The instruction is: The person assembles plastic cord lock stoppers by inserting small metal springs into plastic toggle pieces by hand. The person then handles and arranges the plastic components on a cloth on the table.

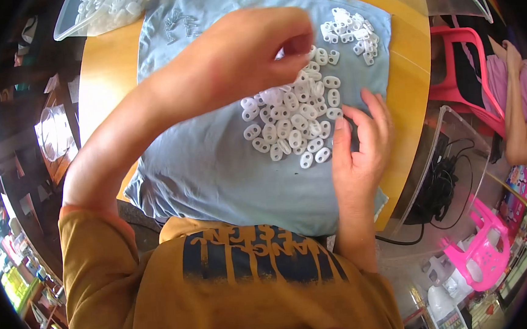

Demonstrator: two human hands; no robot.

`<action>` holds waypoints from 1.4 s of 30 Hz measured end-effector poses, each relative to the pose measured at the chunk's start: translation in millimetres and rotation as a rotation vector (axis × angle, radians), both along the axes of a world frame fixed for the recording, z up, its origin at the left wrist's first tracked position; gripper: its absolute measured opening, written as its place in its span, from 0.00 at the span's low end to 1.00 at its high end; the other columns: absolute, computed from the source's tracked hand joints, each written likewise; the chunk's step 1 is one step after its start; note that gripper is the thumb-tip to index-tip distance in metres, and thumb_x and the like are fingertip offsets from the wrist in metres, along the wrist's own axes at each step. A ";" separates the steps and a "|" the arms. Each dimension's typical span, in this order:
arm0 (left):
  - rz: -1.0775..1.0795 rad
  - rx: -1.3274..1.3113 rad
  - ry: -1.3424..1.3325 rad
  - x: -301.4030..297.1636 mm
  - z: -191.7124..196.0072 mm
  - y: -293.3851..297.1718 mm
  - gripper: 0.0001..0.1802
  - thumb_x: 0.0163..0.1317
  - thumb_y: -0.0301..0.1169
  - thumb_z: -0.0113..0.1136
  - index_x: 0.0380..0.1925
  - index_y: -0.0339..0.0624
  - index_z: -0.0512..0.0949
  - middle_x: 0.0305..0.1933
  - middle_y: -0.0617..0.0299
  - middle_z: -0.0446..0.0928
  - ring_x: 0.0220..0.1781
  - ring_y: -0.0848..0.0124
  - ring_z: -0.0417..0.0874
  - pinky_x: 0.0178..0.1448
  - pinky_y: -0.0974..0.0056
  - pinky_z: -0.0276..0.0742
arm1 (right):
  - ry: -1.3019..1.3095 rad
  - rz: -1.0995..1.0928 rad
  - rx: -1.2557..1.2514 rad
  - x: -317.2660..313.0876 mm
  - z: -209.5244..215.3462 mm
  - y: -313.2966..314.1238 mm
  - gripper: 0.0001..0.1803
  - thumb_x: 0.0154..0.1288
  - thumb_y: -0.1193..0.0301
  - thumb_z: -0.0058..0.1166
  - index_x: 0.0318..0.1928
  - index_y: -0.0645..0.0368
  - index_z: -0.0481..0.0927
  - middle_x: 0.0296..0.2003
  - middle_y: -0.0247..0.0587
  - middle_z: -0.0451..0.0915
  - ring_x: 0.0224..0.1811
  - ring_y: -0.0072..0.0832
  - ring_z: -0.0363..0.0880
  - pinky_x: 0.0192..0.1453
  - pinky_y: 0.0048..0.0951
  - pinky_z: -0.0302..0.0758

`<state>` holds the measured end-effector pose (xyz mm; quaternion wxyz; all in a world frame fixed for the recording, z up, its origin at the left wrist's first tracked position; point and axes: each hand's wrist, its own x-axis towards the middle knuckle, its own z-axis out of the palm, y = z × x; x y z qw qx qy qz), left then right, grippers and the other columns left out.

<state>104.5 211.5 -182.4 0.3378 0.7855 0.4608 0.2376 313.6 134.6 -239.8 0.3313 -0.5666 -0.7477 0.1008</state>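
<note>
Your left hand point(250, 55) pinched a small white piece above the blue cloth point(201, 150) near the worktop's point(101, 66) middle. Your right hand point(360, 151) lay with fingers point(373, 111) open, gripping nothing, touching the pile of white plastic links point(291, 123).

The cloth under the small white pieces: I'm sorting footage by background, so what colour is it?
The cloth is plain light blue, seen best in the head view.

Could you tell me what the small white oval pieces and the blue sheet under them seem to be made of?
The white oval pieces look like moulded plastic: smooth, uniform, each with two holes. The blue sheet looks like soft matte cloth, since it wrinkles and drapes over the table.
</note>
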 end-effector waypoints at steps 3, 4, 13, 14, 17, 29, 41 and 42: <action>0.095 -0.232 -0.098 -21.9 7.3 -43.1 0.09 0.53 0.22 0.58 0.37 0.39 0.76 0.26 0.66 0.72 0.28 0.75 0.72 0.35 0.70 0.70 | 0.013 -0.001 -0.002 -0.7 -0.7 -0.6 0.08 0.51 0.76 0.57 0.34 0.60 0.77 0.49 0.48 0.73 0.54 0.48 0.68 0.57 0.44 0.63; 0.094 -0.259 -0.101 -27.6 8.8 -55.0 0.09 0.52 0.21 0.58 0.36 0.39 0.77 0.27 0.65 0.74 0.30 0.75 0.74 0.36 0.70 0.70 | 0.017 0.000 0.009 -1.2 -1.5 -1.1 0.08 0.51 0.76 0.57 0.34 0.60 0.77 0.48 0.48 0.74 0.54 0.48 0.68 0.57 0.44 0.63; 0.092 -0.369 -0.448 -26.7 5.9 -97.9 0.07 0.51 0.19 0.60 0.32 0.37 0.78 0.31 0.62 0.77 0.34 0.72 0.76 0.40 0.70 0.70 | 0.008 0.053 0.056 -5.4 1.7 -0.8 0.08 0.50 0.77 0.59 0.32 0.60 0.76 0.47 0.45 0.75 0.53 0.46 0.70 0.55 0.41 0.65; 0.147 -0.429 -0.489 -23.1 7.6 -100.3 0.07 0.52 0.19 0.60 0.32 0.37 0.78 0.31 0.63 0.76 0.33 0.74 0.75 0.40 0.71 0.70 | 0.021 0.046 0.045 -5.0 4.3 -3.4 0.09 0.50 0.77 0.59 0.34 0.60 0.76 0.47 0.45 0.75 0.53 0.46 0.70 0.56 0.41 0.65; 0.201 -0.364 -0.477 -22.7 3.0 -107.6 0.07 0.52 0.19 0.60 0.33 0.37 0.77 0.32 0.64 0.76 0.34 0.76 0.76 0.39 0.72 0.71 | -0.024 0.059 0.023 -5.6 17.2 -12.7 0.15 0.50 0.77 0.59 0.41 0.61 0.75 0.48 0.46 0.74 0.54 0.46 0.69 0.57 0.43 0.64; 0.114 -0.064 -0.448 -28.3 -35.9 -110.8 0.08 0.50 0.23 0.58 0.32 0.39 0.76 0.30 0.57 0.74 0.32 0.61 0.76 0.36 0.62 0.73 | -0.122 0.392 0.031 -78.6 81.7 19.2 0.11 0.54 0.74 0.56 0.39 0.64 0.76 0.38 0.48 0.76 0.41 0.44 0.74 0.45 0.39 0.71; -0.212 0.299 -0.215 -22.8 -52.3 -130.1 0.08 0.48 0.32 0.52 0.29 0.41 0.70 0.31 0.59 0.69 0.33 0.62 0.76 0.42 0.59 0.71 | -0.159 0.575 -0.193 -152.1 34.3 84.2 0.05 0.52 0.75 0.55 0.31 0.62 0.76 0.31 0.43 0.76 0.35 0.40 0.74 0.40 0.37 0.71; -0.218 0.276 -0.212 -23.2 -51.3 -130.9 0.08 0.48 0.31 0.51 0.29 0.40 0.71 0.31 0.58 0.70 0.32 0.62 0.77 0.41 0.59 0.72 | -0.171 0.580 -0.197 -153.8 33.0 84.6 0.05 0.53 0.75 0.55 0.31 0.62 0.76 0.30 0.43 0.76 0.35 0.40 0.74 0.40 0.36 0.71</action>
